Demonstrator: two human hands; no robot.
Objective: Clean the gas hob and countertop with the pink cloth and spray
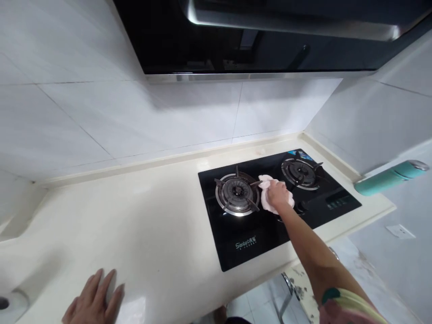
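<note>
Between the two burners of a black glass gas hob (229, 252), my right hand (278, 194) presses a pale pink cloth (266, 204) onto the surface. Its fingers are bunched over the cloth, which spreads out on both sides of them. The left burner (238, 191) with its pan support is just left of the cloth; the right burner (300, 173) lies behind and to the right. A control knob (301, 206) shows right of my hand. My left hand (94, 299) rests on the cream countertop (162, 234), fingers spread, holding nothing.
A dark range hood (256, 54) hangs low above the hob. At the right end of the counter stands a teal bottle (388, 179). A white roll-like object (15, 306) is at the lower left. Tiled walls (189, 112) border the counter, and a wall socket (400, 231) is at right.
</note>
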